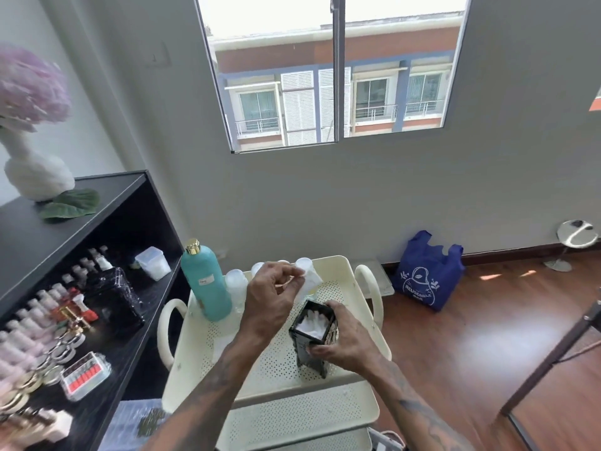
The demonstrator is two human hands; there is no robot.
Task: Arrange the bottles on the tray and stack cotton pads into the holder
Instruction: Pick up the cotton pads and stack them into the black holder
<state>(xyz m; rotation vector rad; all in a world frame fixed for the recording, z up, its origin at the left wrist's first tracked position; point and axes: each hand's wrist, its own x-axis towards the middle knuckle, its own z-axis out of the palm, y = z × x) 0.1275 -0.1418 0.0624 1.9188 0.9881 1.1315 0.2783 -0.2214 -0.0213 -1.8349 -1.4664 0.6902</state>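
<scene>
A cream perforated tray [276,362] tops a small cart. On it a tall teal bottle with a gold cap [205,284] stands at the back left, with several small clear bottles [236,283] beside it along the far edge. My right hand [344,343] grips a black patterned holder [313,336] standing on the tray, white cotton pads [313,324] showing inside it. My left hand [271,299] hovers above and behind the holder, its fingertips pinched near a white cotton pad [309,281]; whether it holds the pad is unclear.
A black shelf unit [107,222] stands to the left, carrying several small bottles, a black box [112,297] and a clear container [153,263]. A vase of flowers [32,151] sits on its top. A blue bag [426,278] and a round mirror [575,237] stand on the wooden floor at right.
</scene>
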